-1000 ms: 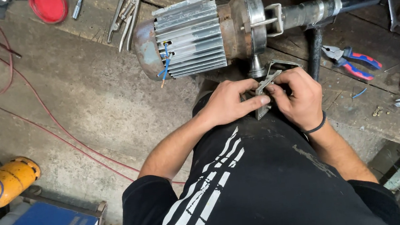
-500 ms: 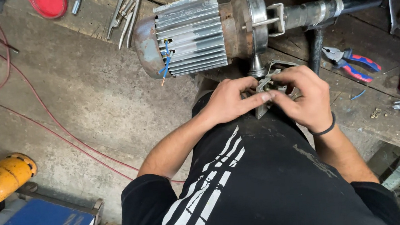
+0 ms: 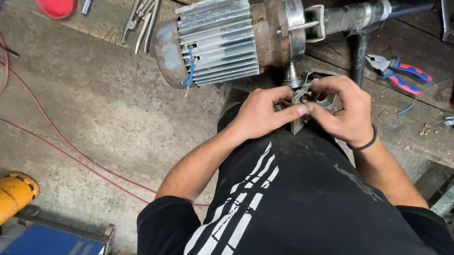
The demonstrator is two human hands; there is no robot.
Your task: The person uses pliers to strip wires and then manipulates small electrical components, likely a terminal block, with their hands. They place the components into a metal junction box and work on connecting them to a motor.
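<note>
Both hands closed on a small grey metal bracket, held over the lap at the worktop edge. Left hand pinches its near side; right hand wraps the far side. Bracket's long axis cannot be told, mostly covered. Just beyond it, finned motor lies with its long axis left-right, pipe end pointing right. Red-blue pliers close on the right; bare concrete floor on the left.

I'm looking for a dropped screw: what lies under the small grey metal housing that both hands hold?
The left hand and right hand cover most of the small grey metal housing. Beneath it shows a black-trousered knee; anything directly under is hidden.
</note>
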